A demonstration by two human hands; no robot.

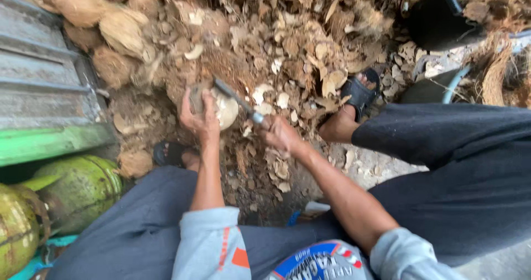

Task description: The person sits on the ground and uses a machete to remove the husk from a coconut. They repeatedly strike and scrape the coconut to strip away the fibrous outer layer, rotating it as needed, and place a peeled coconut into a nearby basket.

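A partly peeled coconut (224, 107) is held low over the heap of husk scraps, in front of the knees. Its exposed side is pale, creamy and rounded, turned toward the right; a patch of brown-grey shell is left on its left side, under the fingers. A heavy knife (238, 100) is laid against the top of the nut, its dark, narrow blade slanting from upper left down to lower right, where the handle is enclosed by the fist. The blade's edge is set touching the pale surface.
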